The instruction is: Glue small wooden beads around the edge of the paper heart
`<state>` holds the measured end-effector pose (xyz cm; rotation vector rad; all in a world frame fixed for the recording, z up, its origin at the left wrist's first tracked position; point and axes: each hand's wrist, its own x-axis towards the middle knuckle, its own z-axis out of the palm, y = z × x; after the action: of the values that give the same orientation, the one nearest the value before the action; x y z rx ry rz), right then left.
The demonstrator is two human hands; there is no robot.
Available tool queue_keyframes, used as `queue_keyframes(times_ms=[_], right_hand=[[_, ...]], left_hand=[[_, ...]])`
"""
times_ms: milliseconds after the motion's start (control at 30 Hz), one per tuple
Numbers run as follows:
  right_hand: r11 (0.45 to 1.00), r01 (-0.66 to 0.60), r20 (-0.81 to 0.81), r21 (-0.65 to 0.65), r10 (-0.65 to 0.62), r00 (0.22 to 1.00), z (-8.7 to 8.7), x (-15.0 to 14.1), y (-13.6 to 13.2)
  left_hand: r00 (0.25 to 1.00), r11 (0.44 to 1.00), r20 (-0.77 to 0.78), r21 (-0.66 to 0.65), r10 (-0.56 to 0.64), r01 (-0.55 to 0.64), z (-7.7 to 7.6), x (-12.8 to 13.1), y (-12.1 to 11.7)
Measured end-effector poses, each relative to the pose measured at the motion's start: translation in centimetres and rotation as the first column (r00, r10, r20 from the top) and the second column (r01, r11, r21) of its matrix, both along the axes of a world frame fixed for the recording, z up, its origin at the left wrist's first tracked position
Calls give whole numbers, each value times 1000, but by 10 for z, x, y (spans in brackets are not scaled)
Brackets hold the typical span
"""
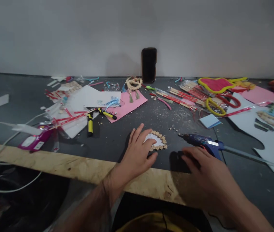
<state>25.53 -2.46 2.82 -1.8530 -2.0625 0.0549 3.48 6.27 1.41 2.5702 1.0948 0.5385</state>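
My left hand [138, 151] lies over a small white paper piece [154, 138] edged with light, wood-coloured beads [163, 141]. Its fingers are spread, and the fingertips cover the left part of the piece. A blue hot glue gun [206, 143] rests on the table to the right, nozzle pointing left, with a long clear glue stick [250, 155] out of its back. Just in front of the glue gun is my right hand [203, 164], slightly blurred, fingers bent and a gap showing between thumb and forefinger. Part of the gun's handle is hidden behind this hand.
A phone [149, 65] leans on the wall. Yellow-handled pliers [90, 124], pink paper [128, 104] and a purple power strip [35, 138] with white cables lie left. Scissors [215, 107], wrapped chopsticks [175, 99] and white cut-out sheets [267, 138] crowd the right. The table has a wooden front edge [83, 167].
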Motion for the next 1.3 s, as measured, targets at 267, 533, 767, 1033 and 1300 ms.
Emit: queue_keyframes(times_ms=[267,533,767,1033,1300], right_hand=[[984,24,57,-179,-14,998,1,-29,31],[994,-15,26,-111,18,999,-6,-29,35],[997,-16,18,-71,17,1000,-8,-30,36],[999,-36,-11,-29,36,999,-12,-30,37],[998,6,-37,-62,-8,999,-14,-28,38]], left_hand=[[991,993,79,-45,112,-109,-1,-6,6],[989,992,116,-100,95,-83,0,-9,7],[991,989,109,-129,82,-68,1,-9,6],[991,992,118,-117,69,-55,-2,-11,6],[992,990,103,-123,75,-63,-1,-10,6]])
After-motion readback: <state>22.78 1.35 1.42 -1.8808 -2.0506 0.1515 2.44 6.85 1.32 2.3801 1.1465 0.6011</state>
